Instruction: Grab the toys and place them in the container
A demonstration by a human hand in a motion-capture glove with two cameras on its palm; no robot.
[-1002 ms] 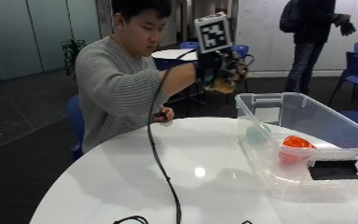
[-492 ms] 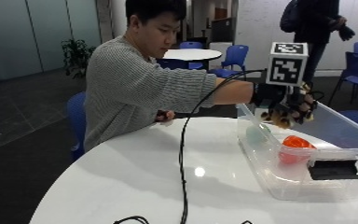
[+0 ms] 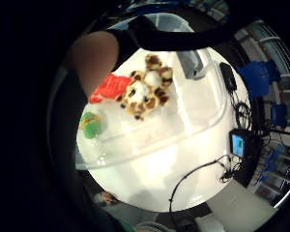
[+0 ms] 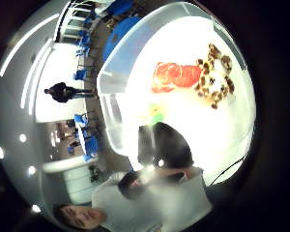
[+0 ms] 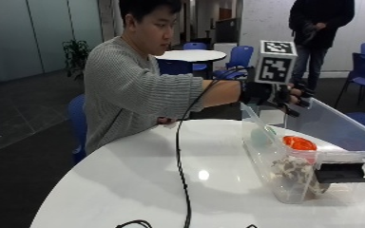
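Outside view: person seated at a round white table [image 5: 138, 180], right arm stretched out toward the right side of the frame. Gloved right hand [image 5: 277, 95] hangs above the near end of a clear plastic container [image 5: 277, 142] that sits on the table at right. Hand is above the rim, not touching it. Fingers look spread and relaxed, nothing in them as far as I can see; the far side of the hand is partly hidden.

Toys are all inside the container:
- spotted plush toy [image 5: 293, 173], brown and white, lies on the floor of the container at the end nearest the camera, lower right of the frame
- orange toy [image 5: 298, 142] just behind it, mid container
- green toy [image 5: 263, 135] against the container's left wall, below the hand

Little finger side palm view: looking down into the container, plush toy [image 3: 145, 89] sprawled on the bottom, orange toy [image 3: 108, 87] touching it on one side, green toy [image 3: 91, 124] a bit apart near the container wall [image 3: 150, 140]. One gloved finger [image 3: 94, 55] shows at the edge, straight, gripping nothing.

Thumb side palm view: same three, plush toy [image 4: 213, 77] beside the orange toy [image 4: 174, 76], green toy [image 4: 155, 115] apart from both, closer to the person.

Bare left hand [image 5: 165, 122] rests at the table edge near the person's body, well apart from the container. A black cable [image 5: 181, 156] runs from the right arm down across the table.
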